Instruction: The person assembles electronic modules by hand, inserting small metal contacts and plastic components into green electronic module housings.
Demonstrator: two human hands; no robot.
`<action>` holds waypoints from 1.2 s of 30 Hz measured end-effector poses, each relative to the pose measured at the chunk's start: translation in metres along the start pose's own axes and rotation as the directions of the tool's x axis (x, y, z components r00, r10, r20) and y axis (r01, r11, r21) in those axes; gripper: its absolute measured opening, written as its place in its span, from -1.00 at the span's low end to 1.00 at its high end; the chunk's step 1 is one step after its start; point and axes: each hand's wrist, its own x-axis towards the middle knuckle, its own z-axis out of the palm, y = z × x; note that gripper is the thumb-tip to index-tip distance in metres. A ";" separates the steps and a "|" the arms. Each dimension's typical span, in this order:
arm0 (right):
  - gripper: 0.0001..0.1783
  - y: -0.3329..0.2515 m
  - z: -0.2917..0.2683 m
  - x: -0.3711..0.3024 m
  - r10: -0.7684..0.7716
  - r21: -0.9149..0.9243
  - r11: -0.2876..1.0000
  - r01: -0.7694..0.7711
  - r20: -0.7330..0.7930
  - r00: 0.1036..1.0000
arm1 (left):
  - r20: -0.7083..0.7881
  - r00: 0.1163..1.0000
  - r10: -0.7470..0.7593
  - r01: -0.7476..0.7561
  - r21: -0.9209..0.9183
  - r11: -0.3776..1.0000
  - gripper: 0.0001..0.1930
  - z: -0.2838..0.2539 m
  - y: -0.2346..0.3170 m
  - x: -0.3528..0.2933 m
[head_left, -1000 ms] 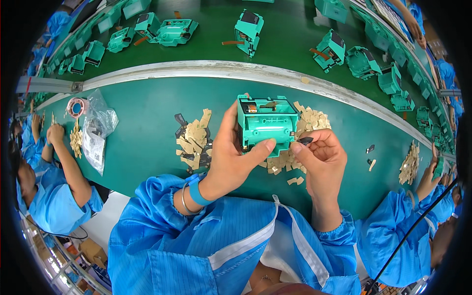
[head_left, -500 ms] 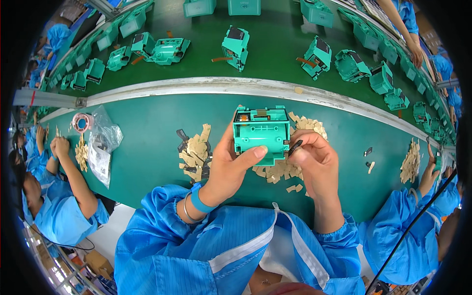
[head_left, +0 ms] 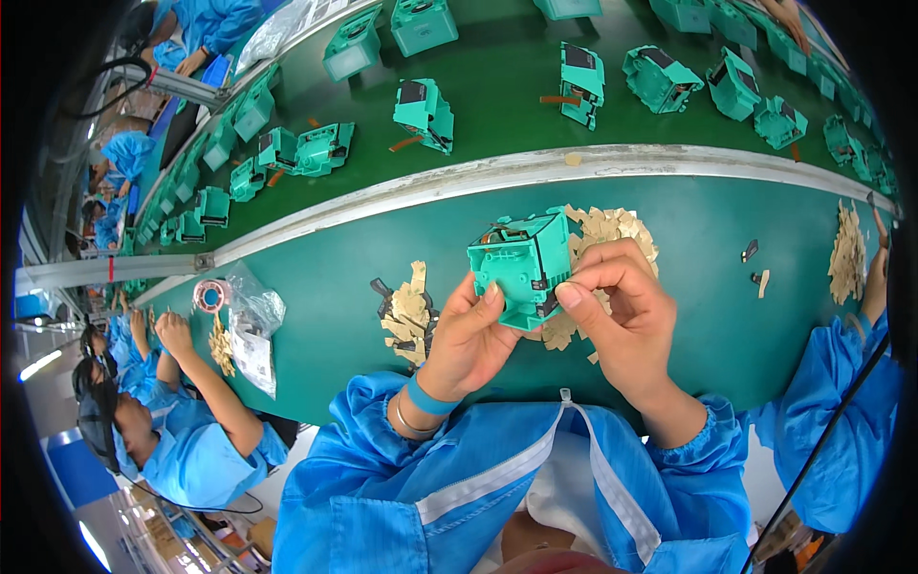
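Observation:
A green plastic housing (head_left: 521, 273) is held up over the bench, tilted, with an open top and a dark strip down one edge. My left hand (head_left: 464, 335) is closed round its lower left side, thumb on the front face. At the housing's lower right corner, my right hand (head_left: 631, 320) pinches a small black plastic part (head_left: 548, 304) against it; the fingertips partly hide that part. Behind the housing and right hand lies a pile of beige tape pieces (head_left: 617, 228). More beige pieces (head_left: 409, 311) lie left of my left hand, mixed with black parts (head_left: 382, 287).
Beyond a metal rail (head_left: 430, 187), several green housings (head_left: 426, 115) stand on a dark green belt. A plastic bag (head_left: 253, 335) and a tape roll (head_left: 210, 296) lie at left. Co-workers in blue sit on both sides; another beige pile (head_left: 847, 253) is far right.
The housing has turned and tilted in my left hand. The black part, held apart at the right before, is now against the housing's corner. The head view has shifted, and the belt housings sit differently.

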 end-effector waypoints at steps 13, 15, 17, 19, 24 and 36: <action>-0.88 -0.005 0.000 -0.002 -0.084 -0.100 0.992 0.083 -0.007 0.996 | 0.014 1.000 0.003 -0.003 -0.008 1.000 -0.59 0.001 -0.001 0.001; -0.88 -0.005 0.000 -0.002 -0.079 -0.097 0.992 0.078 -0.008 0.997 | 0.012 1.000 0.004 -0.004 -0.002 1.000 -0.59 0.000 0.000 0.001; -0.88 -0.005 0.000 -0.003 -0.073 -0.094 0.993 0.072 -0.009 0.997 | 0.017 1.000 0.004 -0.004 0.005 1.000 -0.59 -0.001 0.000 0.001; -0.88 -0.006 0.000 -0.003 -0.065 -0.110 0.992 0.065 -0.001 0.998 | 0.006 1.000 0.003 -0.003 0.012 1.000 -0.59 0.000 0.000 0.001; -0.88 -0.006 -0.001 -0.002 -0.069 -0.122 0.990 0.067 -0.006 0.998 | -0.008 1.000 0.004 -0.003 0.020 1.000 -0.59 0.003 -0.001 0.002; -0.85 -0.006 0.000 0.000 -0.059 -0.116 0.992 0.059 0.001 0.998 | -0.017 1.000 -0.004 0.005 0.022 1.000 -0.59 0.002 0.000 0.001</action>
